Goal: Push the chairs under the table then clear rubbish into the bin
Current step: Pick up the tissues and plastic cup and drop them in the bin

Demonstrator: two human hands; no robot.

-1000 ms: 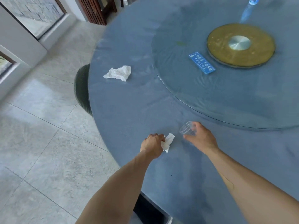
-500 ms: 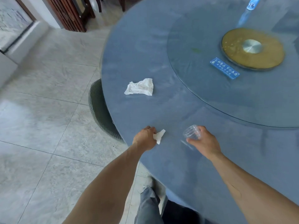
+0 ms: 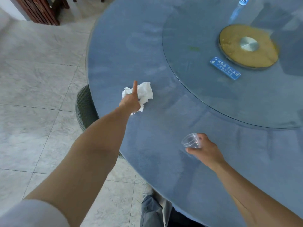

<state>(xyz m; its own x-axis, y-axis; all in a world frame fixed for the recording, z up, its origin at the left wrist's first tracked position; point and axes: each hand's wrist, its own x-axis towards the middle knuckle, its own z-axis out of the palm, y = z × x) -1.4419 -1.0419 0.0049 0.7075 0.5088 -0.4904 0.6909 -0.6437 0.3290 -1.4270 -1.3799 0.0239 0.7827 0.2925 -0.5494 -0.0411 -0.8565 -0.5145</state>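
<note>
My left hand (image 3: 131,101) stretches across the round blue-grey table (image 3: 127,46) and holds a small white tissue (image 3: 140,108) in its lower fingers, with the index finger raised. Just beyond it lies a larger crumpled white tissue (image 3: 145,90), which the hand partly covers; whether the fingers touch it I cannot tell. My right hand (image 3: 204,150) hovers over the near part of the table, gripping a clear plastic cup (image 3: 191,141) tilted on its side. A dark woven chair (image 3: 84,107) is tucked under the table's left edge.
A glass turntable (image 3: 205,89) covers the table's middle, with a gold disc (image 3: 247,46) and a blue sign (image 3: 225,68) under it. A plastic bottle (image 3: 237,9) stands at the far side. Dark wooden furniture (image 3: 41,10) stands at the top left on the tiled floor (image 3: 37,89).
My left hand, still holding the small tissue, has reached forward to the larger crumpled tissue. My right hand has kept the cup and lifted slightly. The view has moved closer to the table's left side.
</note>
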